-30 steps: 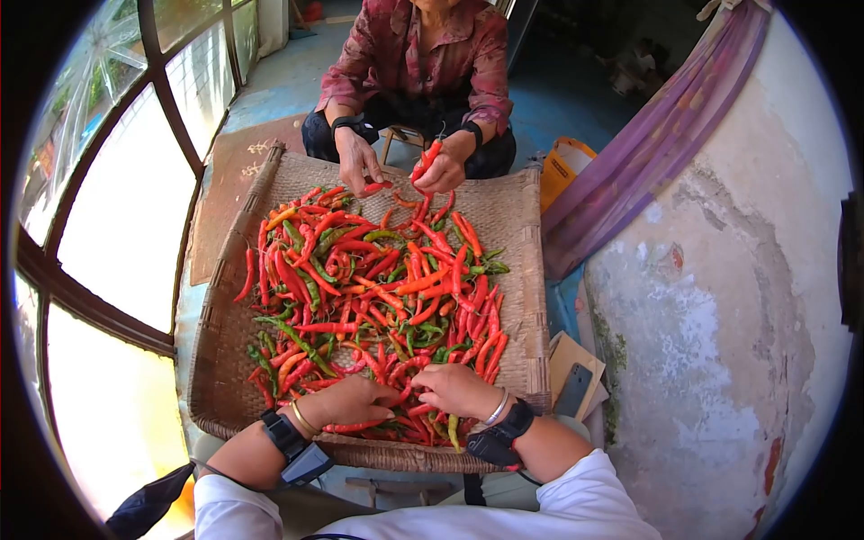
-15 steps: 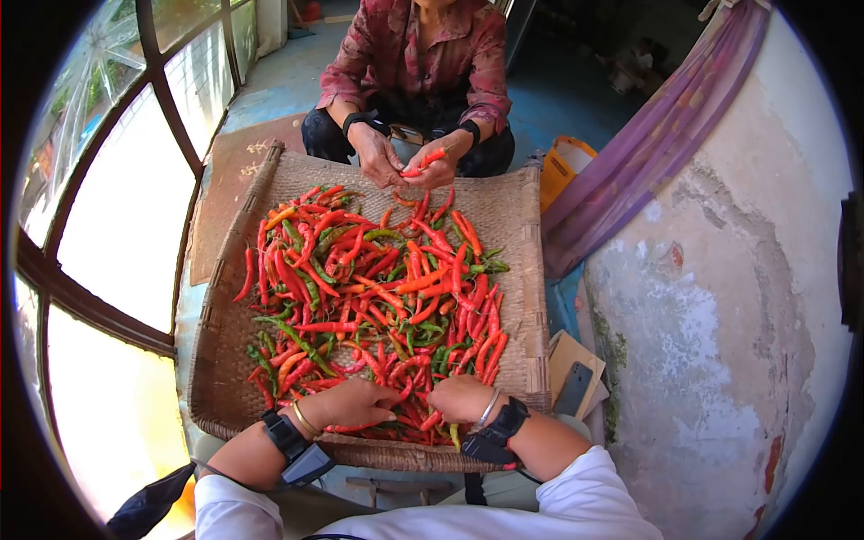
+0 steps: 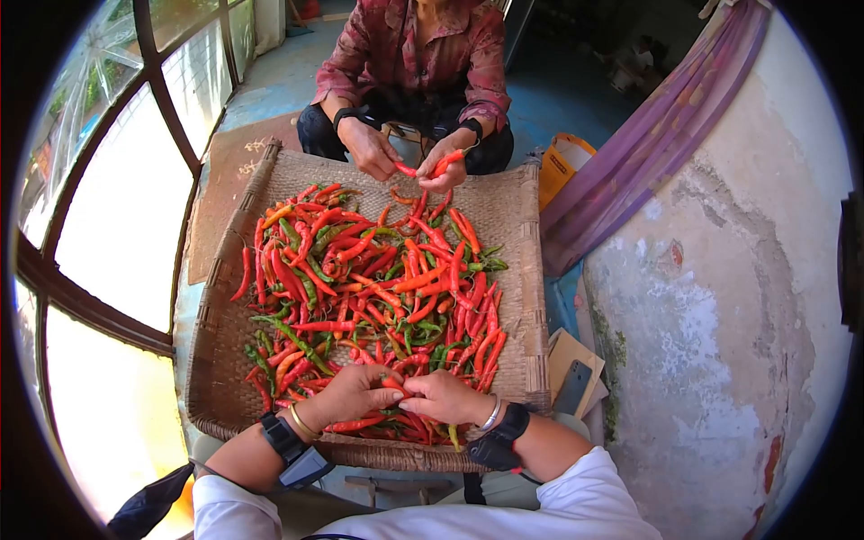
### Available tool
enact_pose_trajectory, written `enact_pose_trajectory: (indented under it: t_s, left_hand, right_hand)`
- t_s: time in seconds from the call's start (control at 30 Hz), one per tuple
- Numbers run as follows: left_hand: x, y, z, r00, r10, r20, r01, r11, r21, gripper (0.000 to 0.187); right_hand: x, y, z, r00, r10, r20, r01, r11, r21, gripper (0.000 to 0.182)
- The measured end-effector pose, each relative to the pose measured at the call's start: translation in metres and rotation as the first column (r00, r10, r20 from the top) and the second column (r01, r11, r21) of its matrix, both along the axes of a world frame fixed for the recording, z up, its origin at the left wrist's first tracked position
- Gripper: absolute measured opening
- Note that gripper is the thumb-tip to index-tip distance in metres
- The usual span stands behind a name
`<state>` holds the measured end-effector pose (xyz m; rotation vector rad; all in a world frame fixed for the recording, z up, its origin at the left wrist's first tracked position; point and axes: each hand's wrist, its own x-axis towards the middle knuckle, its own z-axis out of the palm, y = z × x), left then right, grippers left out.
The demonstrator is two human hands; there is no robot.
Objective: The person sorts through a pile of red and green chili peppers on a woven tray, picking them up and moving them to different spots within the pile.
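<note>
A red chili pepper [image 3: 393, 385] is pinched between the fingers of my left hand [image 3: 353, 396] and my right hand [image 3: 443, 398], whose fingertips nearly meet. Both hands are closed, just above the near part of a woven basket tray [image 3: 220, 369]. Beneath and beyond them lies a heap of chili peppers [image 3: 387, 279], mostly red with some orange and green ones. My fingers partly hide the held pepper.
Across the tray sits another person [image 3: 418, 54] in a patterned shirt, holding red peppers in both hands. Windows [image 3: 117, 207] line the left. A purple curtain [image 3: 648, 135] hangs by the rough wall [image 3: 684, 360]; a phone [image 3: 572, 387] lies right of the tray.
My hands have come together and lifted slightly, and a red chili pepper now shows between them. The other person's hands have moved a little apart, with red pepper in each.
</note>
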<state>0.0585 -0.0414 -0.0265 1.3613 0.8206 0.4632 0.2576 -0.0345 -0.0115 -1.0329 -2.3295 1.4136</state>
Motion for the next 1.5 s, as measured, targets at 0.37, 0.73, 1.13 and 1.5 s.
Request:
enact_pose_trajectory:
  t_s: [0.37, 0.73, 1.13, 1.5]
  left_hand:
    - [-0.023, 0.023, 0.017, 0.71, 0.651, 0.267, -0.512, 0.738, -0.44, 0.007]
    - [-0.063, 0.054, 0.036, 0.133, 0.886, 0.445, -0.609, 0.427, -0.668, 0.027]
    - [-0.007, 0.007, 0.005, 0.79, -0.301, -0.534, 0.496, 0.825, 0.269, 0.039]
    - [-0.01, -0.001, -0.011, 0.767, -0.277, -0.579, 0.574, 0.7, 0.426, 0.04]
  right_hand:
    - [0.004, 0.001, -0.001, 0.995, -0.089, -0.052, 0.058, 0.898, -0.436, 0.02]
    - [0.01, -0.002, -0.023, 0.917, 0.236, 0.322, -0.257, 0.966, 0.023, 0.031]
    - [0.001, -0.009, -0.028, 0.748, 0.419, 0.514, -0.471, 0.881, -0.033, 0.025]
    - [0.002, -0.011, -0.025, 0.673, 0.426, 0.604, -0.515, 0.857, -0.031, 0.022]
